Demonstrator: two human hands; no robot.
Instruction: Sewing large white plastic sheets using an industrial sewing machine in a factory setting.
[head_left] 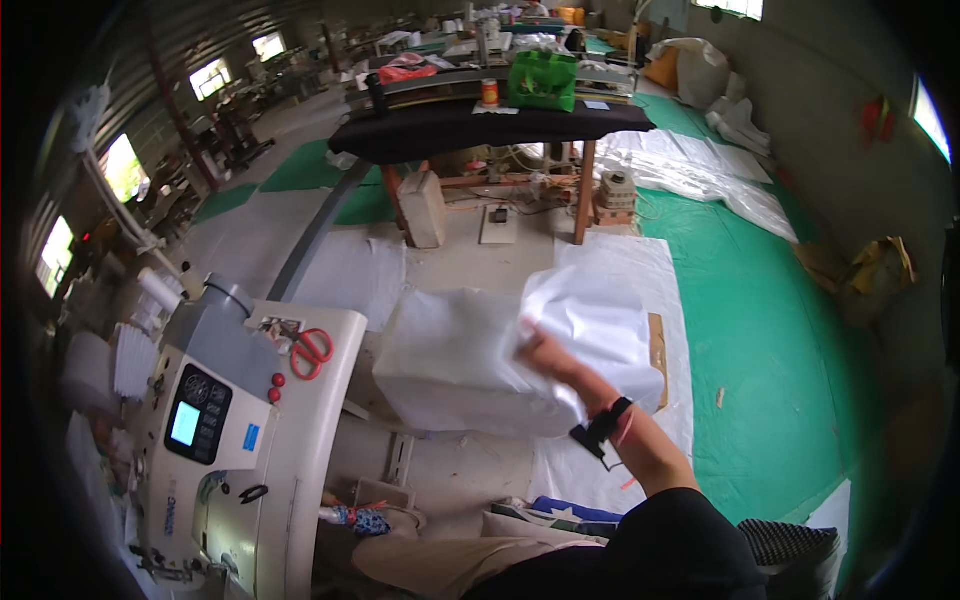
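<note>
My right hand [547, 356] reaches forward over a low pile covered in white sheeting [440, 340]. Its fingers are blurred but appear closed on a loose white sheet [595, 310], which billows up beside them over the pile's right part. A black band with a small device [603, 425] sits on my right wrist. My left hand does not show. On the left stands a white and grey sewing machine [330, 400] with a lit control panel [200, 412]. Red-handled scissors [312, 354] lie on its top.
Beyond the pile stands a wooden-legged table with a dark cloth [450, 135], bearing a green bag [542, 80] and a red can [490, 93]. Green sheeting [740, 330] covers the floor at right. Folded fabrics [575, 510] lie near my legs. Blue patterned cloth [368, 521] shows beside the machine.
</note>
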